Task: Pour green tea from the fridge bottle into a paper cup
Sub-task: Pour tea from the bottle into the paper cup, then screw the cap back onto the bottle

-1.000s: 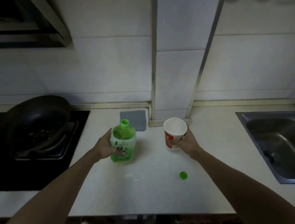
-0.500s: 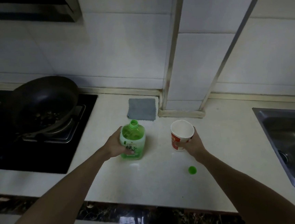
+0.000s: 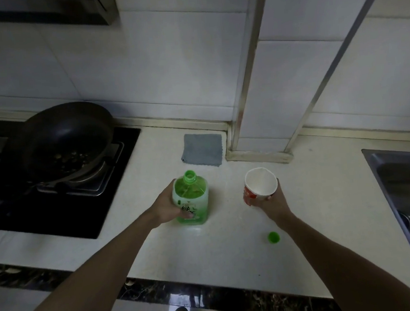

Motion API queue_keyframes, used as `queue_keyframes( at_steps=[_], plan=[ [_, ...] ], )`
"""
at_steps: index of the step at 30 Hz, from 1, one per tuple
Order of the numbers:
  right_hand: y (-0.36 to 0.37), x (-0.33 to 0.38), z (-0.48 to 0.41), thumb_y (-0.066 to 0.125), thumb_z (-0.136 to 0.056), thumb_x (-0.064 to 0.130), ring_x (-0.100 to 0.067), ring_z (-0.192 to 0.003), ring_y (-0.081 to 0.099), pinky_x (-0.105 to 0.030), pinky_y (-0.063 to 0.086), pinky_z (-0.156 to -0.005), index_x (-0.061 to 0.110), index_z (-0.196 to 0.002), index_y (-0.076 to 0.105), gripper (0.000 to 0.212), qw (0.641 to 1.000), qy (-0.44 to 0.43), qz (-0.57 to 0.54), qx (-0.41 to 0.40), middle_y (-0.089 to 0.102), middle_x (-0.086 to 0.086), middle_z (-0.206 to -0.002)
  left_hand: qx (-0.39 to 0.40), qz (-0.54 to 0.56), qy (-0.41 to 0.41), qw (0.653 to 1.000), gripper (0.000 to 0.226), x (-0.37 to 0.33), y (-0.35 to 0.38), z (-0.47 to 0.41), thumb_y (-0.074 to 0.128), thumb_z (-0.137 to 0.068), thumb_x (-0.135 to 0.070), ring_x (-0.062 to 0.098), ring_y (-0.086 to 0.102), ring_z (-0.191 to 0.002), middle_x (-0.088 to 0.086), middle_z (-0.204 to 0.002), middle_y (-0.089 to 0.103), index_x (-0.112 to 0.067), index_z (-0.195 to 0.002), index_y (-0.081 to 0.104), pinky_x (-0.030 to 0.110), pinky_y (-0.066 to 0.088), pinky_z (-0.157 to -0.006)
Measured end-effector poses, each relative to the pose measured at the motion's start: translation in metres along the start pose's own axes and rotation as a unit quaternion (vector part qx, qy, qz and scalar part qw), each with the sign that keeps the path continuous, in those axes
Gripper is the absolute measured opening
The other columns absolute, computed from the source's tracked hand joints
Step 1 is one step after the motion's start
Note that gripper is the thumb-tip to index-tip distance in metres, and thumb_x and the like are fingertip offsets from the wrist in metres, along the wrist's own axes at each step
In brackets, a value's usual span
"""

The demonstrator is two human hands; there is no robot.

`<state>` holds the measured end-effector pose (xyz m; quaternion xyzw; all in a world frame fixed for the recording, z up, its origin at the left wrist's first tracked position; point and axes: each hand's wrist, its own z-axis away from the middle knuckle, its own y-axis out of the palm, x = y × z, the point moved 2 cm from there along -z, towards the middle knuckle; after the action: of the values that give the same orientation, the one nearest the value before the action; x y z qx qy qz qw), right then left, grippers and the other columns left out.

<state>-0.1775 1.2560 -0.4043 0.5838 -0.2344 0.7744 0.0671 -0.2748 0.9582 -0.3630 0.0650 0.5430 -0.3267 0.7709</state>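
My left hand (image 3: pixel 167 207) wraps around the green tea bottle (image 3: pixel 192 201), thumb across its label; the bottle stands upright and uncapped on the worktop (image 3: pixel 220 253). The label shows a green 绿 (the rest sits under my thumb). Right of the bottle, my right hand (image 3: pixel 273 202) grips the paper cup (image 3: pixel 260 185), tilted, its red print unreadable. The green cap (image 3: pixel 273 237) lies right of the bottle, nearer me.
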Motion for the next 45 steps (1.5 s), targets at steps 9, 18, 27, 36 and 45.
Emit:
queue_keyframes(
  at_steps=[9,18,27,36,45],
  plan=[
    [0.005,0.003,0.005,0.089,-0.066,0.015,-0.015,-0.117,0.048,-0.029,0.041,-0.097,0.018,-0.134,0.034,0.088,0.998,-0.024,0.043,-0.025,0.048,-0.001,-0.130,0.007,-0.005,-0.001,1.000,0.088,0.009,-0.003,0.005,0.088,-0.052,0.009,0.015,0.061,-0.105,0.002,-0.113,0.063,-0.018,-0.125,0.047,0.026,0.055,-0.080],
    [-0.016,-0.021,0.025,0.090,-0.062,0.036,-0.032,-0.119,0.051,-0.050,0.046,-0.100,0.007,-0.136,0.040,0.094,0.968,0.076,0.237,-0.034,0.052,-0.014,-0.131,0.017,0.005,0.010,1.000,0.089,0.015,-0.002,0.003,0.085,-0.055,0.012,0.011,0.060,-0.100,0.000,-0.112,0.062,-0.023,-0.126,0.044,0.023,0.053,-0.075],
    [-0.013,-0.040,0.071,0.076,-0.075,0.052,-0.029,-0.111,0.052,-0.040,0.050,-0.084,0.017,-0.124,0.042,0.068,0.926,0.125,0.356,-0.012,0.051,-0.010,-0.121,0.021,0.005,0.027,0.999,0.091,0.024,-0.003,0.000,0.088,-0.049,0.007,0.018,0.061,-0.103,0.003,-0.112,0.060,-0.017,-0.123,0.042,0.029,0.054,-0.079],
    [0.006,-0.040,0.082,0.070,-0.086,0.037,-0.026,-0.085,0.058,-0.031,0.045,-0.067,0.011,-0.101,0.052,0.035,0.912,0.143,0.379,-0.068,0.060,-0.009,-0.100,0.006,0.023,0.016,1.000,0.097,0.028,-0.002,0.006,0.088,-0.042,-0.007,0.020,0.059,-0.110,0.004,-0.118,0.059,-0.023,-0.124,0.039,0.043,0.055,-0.089],
    [0.040,0.004,0.074,0.071,-0.084,0.020,-0.025,-0.093,0.063,-0.039,0.054,-0.085,0.008,-0.102,0.064,0.023,0.957,0.107,0.259,-0.068,0.066,-0.011,-0.106,0.013,0.037,0.033,0.999,0.081,0.024,-0.001,0.010,0.087,-0.050,0.004,0.018,0.059,-0.102,0.001,-0.111,0.061,-0.031,-0.110,0.044,0.028,0.053,-0.077]
  ],
)
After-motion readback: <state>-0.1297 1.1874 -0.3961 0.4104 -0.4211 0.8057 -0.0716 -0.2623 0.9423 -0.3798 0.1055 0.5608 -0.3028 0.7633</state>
